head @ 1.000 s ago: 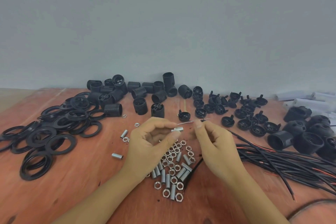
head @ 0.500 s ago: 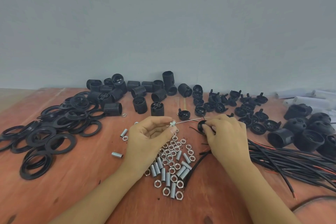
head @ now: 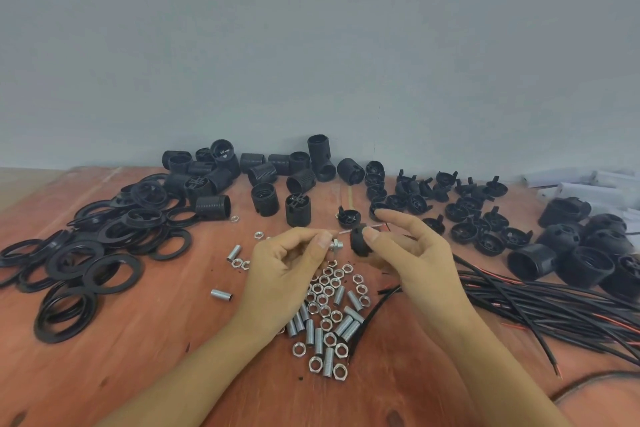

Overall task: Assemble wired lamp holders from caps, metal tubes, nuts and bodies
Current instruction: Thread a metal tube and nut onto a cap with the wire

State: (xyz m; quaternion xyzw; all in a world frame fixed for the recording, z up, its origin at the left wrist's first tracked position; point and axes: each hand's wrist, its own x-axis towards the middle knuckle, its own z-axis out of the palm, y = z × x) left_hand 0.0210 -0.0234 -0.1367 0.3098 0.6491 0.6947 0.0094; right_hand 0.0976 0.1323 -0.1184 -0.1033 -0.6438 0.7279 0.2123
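Grey wall stands behind a reddish wooden table strewn with parts. Above its middle the left hand pinches a short threaded metal tube between thumb and forefinger, the other fingers curled toward the palm. A nut seems to sit on the tube (it is too small to be sure). The tube's long axis lies nearly level and runs left to right, its free end pointing at a black cap just beside it. The right hand holds that cap on edge, thumb pressed to its near face and forefinger arched over it. The remaining fingers curve loosely and are partly hidden behind. A thin wire comes out past the cap toward the right, roughly on the tube's line; whether it runs through both I cannot tell. Under the hands lies a heap of loose nuts and tubes, most of the tubes pointing away from the person. Flat black rings are piled at the left. Threaded bodies sit along the wall, some upright and some on their sides, with spare caps to the right of them. Black and red cables fan out from the right edge, and bigger black housings sit beyond them.
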